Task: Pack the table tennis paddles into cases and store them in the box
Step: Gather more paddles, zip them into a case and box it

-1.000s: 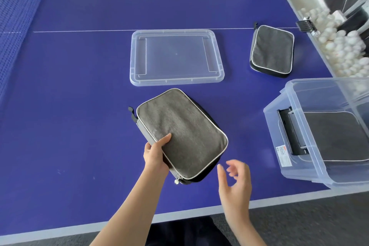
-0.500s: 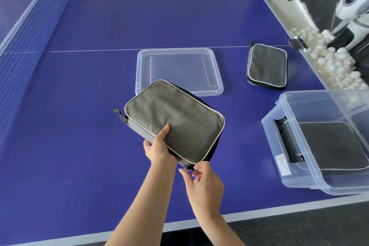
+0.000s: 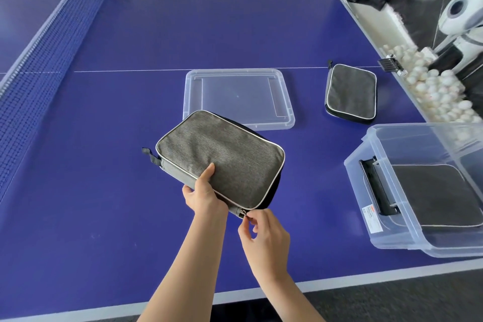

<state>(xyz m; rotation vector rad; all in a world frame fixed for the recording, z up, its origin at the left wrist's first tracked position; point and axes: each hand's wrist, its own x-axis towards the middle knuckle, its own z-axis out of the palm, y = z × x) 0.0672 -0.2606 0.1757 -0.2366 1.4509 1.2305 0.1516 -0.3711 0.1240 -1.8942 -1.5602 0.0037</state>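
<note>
Grey fabric case (image 3: 222,157) is held tilted above the blue table (image 3: 104,191). The left hand (image 3: 203,196) grips its near long edge, with the thumb pressed flat on top and the other fingers curled underneath. At the case's near corner, just right of those fingers, the right hand (image 3: 264,235) pinches the small zipper pull (image 3: 243,213) between thumb and forefinger, its other fingers loosely curled. Beyond the fingertips lies the clear lid (image 3: 235,97), partly hidden behind the case. Well right of both hands sit a second case (image 3: 351,93) on the table and the clear box (image 3: 358,191), with a third case (image 3: 439,191) lying inside.
</note>
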